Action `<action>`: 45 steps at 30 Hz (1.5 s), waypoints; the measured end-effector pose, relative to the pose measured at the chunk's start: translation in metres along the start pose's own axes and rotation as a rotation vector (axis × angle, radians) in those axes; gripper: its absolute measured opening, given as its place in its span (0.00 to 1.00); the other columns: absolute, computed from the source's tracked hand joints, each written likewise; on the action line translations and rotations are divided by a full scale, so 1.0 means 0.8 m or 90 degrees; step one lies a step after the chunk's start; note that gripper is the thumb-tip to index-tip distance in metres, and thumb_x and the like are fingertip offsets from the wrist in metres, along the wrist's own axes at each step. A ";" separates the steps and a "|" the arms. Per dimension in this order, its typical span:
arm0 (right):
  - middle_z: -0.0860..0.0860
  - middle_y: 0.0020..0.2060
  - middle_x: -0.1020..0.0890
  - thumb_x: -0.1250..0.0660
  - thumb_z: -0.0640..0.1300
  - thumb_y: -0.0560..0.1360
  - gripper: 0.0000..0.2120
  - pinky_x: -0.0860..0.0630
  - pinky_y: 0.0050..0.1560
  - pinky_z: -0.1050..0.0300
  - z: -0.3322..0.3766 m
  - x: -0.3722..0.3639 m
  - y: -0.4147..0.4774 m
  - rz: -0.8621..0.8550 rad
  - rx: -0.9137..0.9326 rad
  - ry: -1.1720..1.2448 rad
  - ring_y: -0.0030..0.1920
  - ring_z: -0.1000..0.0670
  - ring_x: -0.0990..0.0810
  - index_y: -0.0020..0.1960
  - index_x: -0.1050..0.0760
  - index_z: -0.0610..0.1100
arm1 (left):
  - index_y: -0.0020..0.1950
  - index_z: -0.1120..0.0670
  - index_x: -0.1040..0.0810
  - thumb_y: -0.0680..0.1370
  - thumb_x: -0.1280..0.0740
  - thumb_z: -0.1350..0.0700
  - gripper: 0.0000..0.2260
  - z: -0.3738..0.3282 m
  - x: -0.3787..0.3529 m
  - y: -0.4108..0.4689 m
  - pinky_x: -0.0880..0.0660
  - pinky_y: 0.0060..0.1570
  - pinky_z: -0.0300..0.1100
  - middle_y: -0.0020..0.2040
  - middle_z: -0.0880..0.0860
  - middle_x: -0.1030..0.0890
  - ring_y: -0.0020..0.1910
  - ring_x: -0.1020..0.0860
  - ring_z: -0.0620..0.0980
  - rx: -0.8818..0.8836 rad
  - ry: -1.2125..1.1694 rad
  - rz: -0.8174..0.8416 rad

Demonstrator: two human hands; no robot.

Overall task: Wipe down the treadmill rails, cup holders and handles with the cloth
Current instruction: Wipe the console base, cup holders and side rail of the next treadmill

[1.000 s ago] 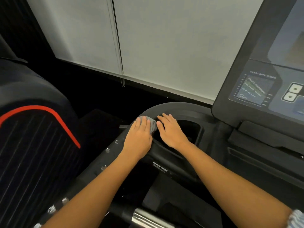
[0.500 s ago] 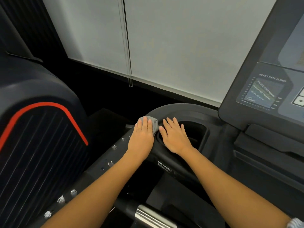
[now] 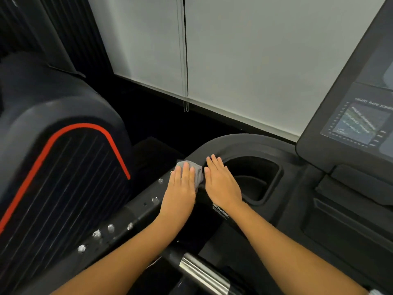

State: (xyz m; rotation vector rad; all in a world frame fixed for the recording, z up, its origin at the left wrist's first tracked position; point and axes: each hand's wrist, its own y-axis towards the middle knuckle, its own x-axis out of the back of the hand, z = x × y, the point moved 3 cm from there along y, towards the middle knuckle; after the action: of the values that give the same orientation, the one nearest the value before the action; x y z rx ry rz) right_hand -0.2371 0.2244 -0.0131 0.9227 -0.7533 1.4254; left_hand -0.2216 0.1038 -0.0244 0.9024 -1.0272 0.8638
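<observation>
Left hand [image 3: 181, 188] is pressing flat, fingers straight, on the grey cloth [image 3: 198, 174] at centre frame, on the rail corner just left of the cup holder [image 3: 279, 173]. Right hand [image 3: 222, 185] is lying flat and empty on the holder's near-left rim. Judged step: wiping the rim, with the cloth probably going down into the well next. Against the earlier frames both hands are staying put and only the view is shifting.

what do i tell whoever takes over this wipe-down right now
Left hand: flat, fingers straight, pressing the small grey cloth onto the black treadmill rail where it meets the black moulded cup holder.
Right hand: flat and bare, resting on the cup holder's near-left rim.
Done: cannot tell from here which surfaces are already wiped.
Left, likely: the cup holder's inside and the shiny metal handle.
</observation>
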 end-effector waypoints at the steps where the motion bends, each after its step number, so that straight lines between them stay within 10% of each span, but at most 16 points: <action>1: 0.48 0.76 0.46 0.56 0.48 0.83 0.23 0.51 0.74 0.54 0.000 0.000 -0.001 -0.008 0.001 0.009 0.76 0.51 0.52 0.76 0.47 0.42 | 0.62 0.66 0.28 0.58 0.19 0.53 0.38 0.006 -0.003 0.002 0.25 0.55 0.52 0.58 0.65 0.22 0.56 0.22 0.62 0.000 -0.001 -0.016; 7: 0.47 0.76 0.44 0.55 0.49 0.83 0.23 0.47 0.74 0.54 0.001 0.002 -0.004 -0.016 0.003 0.012 0.76 0.51 0.50 0.75 0.46 0.42 | 0.72 0.67 0.45 0.81 0.43 0.52 0.27 0.020 0.020 0.017 0.37 0.67 0.49 0.70 0.65 0.37 0.69 0.35 0.60 0.127 -0.037 0.014; 15: 0.49 0.75 0.43 0.54 0.51 0.82 0.24 0.45 0.74 0.53 0.000 0.002 -0.007 -0.011 0.007 0.039 0.76 0.51 0.49 0.75 0.44 0.43 | 0.67 0.68 0.33 0.68 0.27 0.61 0.31 0.022 0.016 -0.031 0.32 0.63 0.55 0.64 0.67 0.28 0.63 0.28 0.64 0.101 -0.038 -0.023; 45: 0.51 0.75 0.41 0.55 0.53 0.82 0.23 0.43 0.72 0.52 -0.003 0.002 -0.010 -0.014 -0.004 0.070 0.76 0.53 0.49 0.75 0.42 0.46 | 0.62 0.69 0.29 0.79 0.49 0.55 0.21 0.062 0.020 -0.061 0.28 0.58 0.58 0.57 0.68 0.23 0.55 0.24 0.65 0.225 -0.089 0.029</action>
State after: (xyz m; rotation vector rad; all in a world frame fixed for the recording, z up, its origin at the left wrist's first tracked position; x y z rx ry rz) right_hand -0.2296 0.2276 -0.0137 0.8379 -0.6630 1.4411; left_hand -0.1891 0.0432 -0.0064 1.2547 -1.0365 1.0521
